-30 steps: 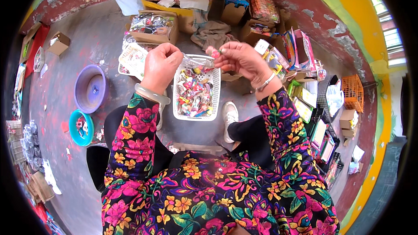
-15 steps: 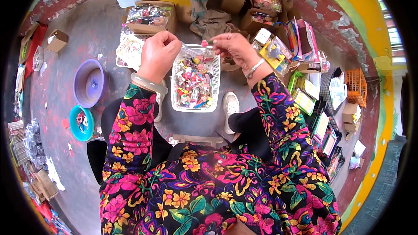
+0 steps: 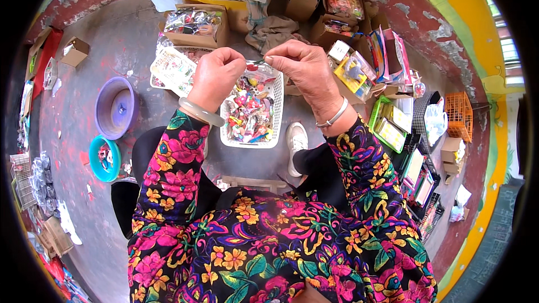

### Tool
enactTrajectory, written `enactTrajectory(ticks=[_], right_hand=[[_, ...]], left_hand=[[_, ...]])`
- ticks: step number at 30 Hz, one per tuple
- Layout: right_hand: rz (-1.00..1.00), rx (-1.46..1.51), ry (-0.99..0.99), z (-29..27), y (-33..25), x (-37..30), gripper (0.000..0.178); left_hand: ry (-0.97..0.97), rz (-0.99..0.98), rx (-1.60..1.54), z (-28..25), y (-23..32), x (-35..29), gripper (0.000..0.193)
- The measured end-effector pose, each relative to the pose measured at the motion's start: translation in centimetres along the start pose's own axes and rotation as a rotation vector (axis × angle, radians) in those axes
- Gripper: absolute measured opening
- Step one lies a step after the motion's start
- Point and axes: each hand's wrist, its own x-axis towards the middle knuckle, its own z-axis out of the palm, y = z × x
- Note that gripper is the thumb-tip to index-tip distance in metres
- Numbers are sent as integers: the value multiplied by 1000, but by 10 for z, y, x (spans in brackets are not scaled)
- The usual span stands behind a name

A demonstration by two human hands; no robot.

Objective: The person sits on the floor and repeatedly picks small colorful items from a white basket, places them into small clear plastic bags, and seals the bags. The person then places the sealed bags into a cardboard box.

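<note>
Both of my hands hover close together over the far part of a white plastic basket (image 3: 279, 113). My left hand (image 3: 218, 78) pinches what looks like a clear plastic bag, mostly hidden behind the fingers. Thumb and forefinger of my right hand (image 3: 303, 70) are closed on a thin dark band with a small red piece (image 3: 251, 68), which reaches across to the left fingertips. Below them the basket holds a heap of small colourful trinkets (image 3: 250, 113), many in clear wrapping.
At left on the floor stand a purple basin (image 3: 132, 106) and a teal basin (image 3: 117, 160). A white tray (image 3: 163, 70) lies beside the basket. Cardboard boxes (image 3: 222, 29) line the far side; a green basket (image 3: 383, 134) and an orange crate (image 3: 459, 115) stand right.
My right hand has come left and nearer to my left hand, bringing the small red piece with it. My left hand has shifted slightly right and down.
</note>
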Motion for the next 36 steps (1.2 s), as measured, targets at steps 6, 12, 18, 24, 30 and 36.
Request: enactTrajectory(ticks=[6,12,18,24,30,36], right_hand=[[-166,-237,81,3,6,1,8],[-364,-522,120,11,3,-1,6],[-209,-493,88,4,7,0,8],[162,-130,-85,-13,4,5,14],[109,-76,-45,-11,4,3,12],[169,155,24,-7,2,1,10]], left_hand=[[-54,-24,-120,1,0,0,9],[-41,-45,-27,2,-1,-2,9],[-235,-111,-225,1,12,-11,14],[-312,-86,-264,-4,15,-13,19],[-290,-72,-246,-2,21,-13,19],[-298,-140,-269,-2,28,-18,17]])
